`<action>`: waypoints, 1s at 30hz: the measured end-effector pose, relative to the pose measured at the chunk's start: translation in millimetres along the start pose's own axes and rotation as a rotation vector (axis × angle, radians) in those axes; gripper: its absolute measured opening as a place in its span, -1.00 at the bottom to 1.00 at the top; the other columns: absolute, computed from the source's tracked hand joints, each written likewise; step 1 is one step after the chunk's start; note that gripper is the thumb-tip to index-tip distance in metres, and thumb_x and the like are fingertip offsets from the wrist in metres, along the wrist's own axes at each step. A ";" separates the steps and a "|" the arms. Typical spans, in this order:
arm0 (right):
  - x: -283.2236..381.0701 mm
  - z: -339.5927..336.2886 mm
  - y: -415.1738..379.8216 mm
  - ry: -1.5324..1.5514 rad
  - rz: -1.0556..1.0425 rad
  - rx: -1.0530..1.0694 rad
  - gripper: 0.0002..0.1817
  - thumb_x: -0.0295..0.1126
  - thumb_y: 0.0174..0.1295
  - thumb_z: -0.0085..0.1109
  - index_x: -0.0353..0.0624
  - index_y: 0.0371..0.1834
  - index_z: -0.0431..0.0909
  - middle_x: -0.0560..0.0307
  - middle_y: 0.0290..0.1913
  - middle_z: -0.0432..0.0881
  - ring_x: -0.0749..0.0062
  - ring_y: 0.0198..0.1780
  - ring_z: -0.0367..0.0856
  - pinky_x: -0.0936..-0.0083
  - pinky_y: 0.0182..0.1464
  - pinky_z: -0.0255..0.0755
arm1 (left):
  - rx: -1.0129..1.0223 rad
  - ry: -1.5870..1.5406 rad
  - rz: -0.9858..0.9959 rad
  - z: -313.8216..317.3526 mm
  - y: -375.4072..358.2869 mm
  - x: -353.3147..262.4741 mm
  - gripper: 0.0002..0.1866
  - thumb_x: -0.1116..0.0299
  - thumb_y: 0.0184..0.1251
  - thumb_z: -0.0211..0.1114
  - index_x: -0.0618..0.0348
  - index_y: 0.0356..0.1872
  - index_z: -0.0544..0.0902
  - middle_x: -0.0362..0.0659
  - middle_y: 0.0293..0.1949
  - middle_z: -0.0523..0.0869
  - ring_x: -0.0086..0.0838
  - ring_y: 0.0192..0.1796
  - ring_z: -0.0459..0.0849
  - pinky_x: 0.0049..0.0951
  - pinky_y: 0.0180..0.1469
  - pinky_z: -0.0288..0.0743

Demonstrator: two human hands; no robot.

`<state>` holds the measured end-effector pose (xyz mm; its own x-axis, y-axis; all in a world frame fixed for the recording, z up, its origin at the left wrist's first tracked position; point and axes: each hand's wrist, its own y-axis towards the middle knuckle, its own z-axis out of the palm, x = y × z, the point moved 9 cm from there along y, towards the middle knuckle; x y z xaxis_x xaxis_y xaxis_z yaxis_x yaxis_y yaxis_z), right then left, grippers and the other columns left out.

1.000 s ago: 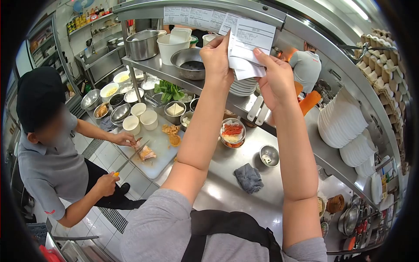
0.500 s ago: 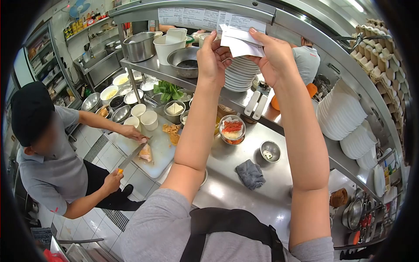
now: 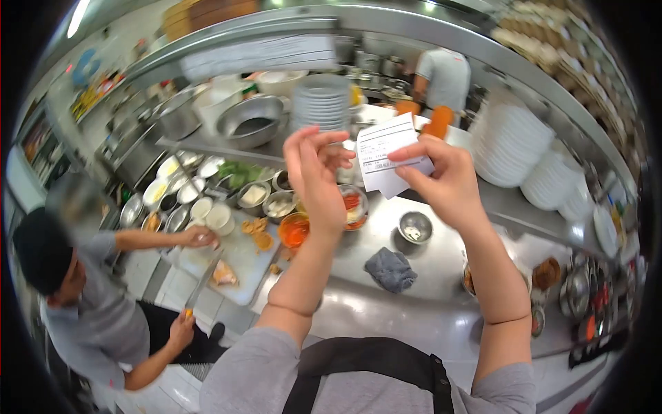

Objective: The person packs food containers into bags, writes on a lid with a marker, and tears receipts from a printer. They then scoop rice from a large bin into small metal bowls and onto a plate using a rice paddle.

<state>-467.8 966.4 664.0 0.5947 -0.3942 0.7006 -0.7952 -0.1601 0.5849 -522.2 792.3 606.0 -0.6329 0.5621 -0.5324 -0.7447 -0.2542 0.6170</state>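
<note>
My right hand [image 3: 441, 176] pinches printed paper slips [image 3: 387, 148] between thumb and fingers, in front of the steel shelf. To the left of the slips, my left hand [image 3: 317, 165] is raised with its fingers apart, holding nothing. Behind my left hand stands a stack of plates [image 3: 321, 103]. More printed slips [image 3: 258, 56] hang in a row from the rail above the shelf. Below my hands, a grey cloth [image 3: 390, 270] and a small steel bowl [image 3: 415, 228] rest on the steel counter [image 3: 352, 303].
At the left a co-worker [image 3: 103, 290] holds a knife [image 3: 200, 286] over a white cutting board [image 3: 241, 283] with a piece of meat. Bowls of ingredients stand behind the board. Plate stacks [image 3: 510, 145] line the right shelf. Another person [image 3: 445, 76] stands beyond the shelf.
My left hand has let go of the slips and opened. My right hand has brought them down, away from the rail. The view has shifted, and the co-worker's knife has moved off the meat.
</note>
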 end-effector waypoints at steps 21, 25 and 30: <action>95.7 -321.3 -720.9 -0.260 0.373 -1.613 -0.47 -0.76 0.22 0.22 -0.14 0.03 0.09 -0.25 0.00 0.67 0.31 0.02 0.70 0.52 0.01 0.60 | 1.507 -0.536 -1.083 478.9 -656.6 44.5 -0.51 0.75 0.19 0.36 0.31 0.15 0.46 -0.12 0.08 0.56 -0.48 0.09 0.60 -0.48 0.07 0.62; 149.1 -360.6 -828.3 -0.300 0.390 -1.733 -0.44 -0.74 0.22 0.23 -0.15 0.13 0.10 -0.19 0.03 0.66 0.35 0.07 0.67 0.51 0.04 0.56 | 1.685 -0.641 -1.140 540.3 -784.6 9.1 -0.49 0.75 0.19 0.36 0.32 0.18 0.46 -0.11 0.11 0.56 -0.51 0.06 0.60 -0.53 0.03 0.62; 193.5 -398.7 -960.2 -0.379 0.476 -2.016 -0.38 -0.73 0.19 0.24 -0.18 0.26 0.18 -0.05 0.02 0.63 0.40 0.04 0.64 0.53 0.04 0.54 | 1.820 -0.715 -1.161 601.4 -905.2 -35.3 -0.42 0.76 0.17 0.36 0.29 0.24 0.43 -0.11 0.13 0.55 -0.52 0.07 0.59 -0.50 0.04 0.62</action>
<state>458.0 1404.6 401.0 0.1783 -0.2617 0.9485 0.5101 0.8490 0.1383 301.4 1475.9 414.7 0.2485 0.0923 -0.9642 0.5613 0.7975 0.2210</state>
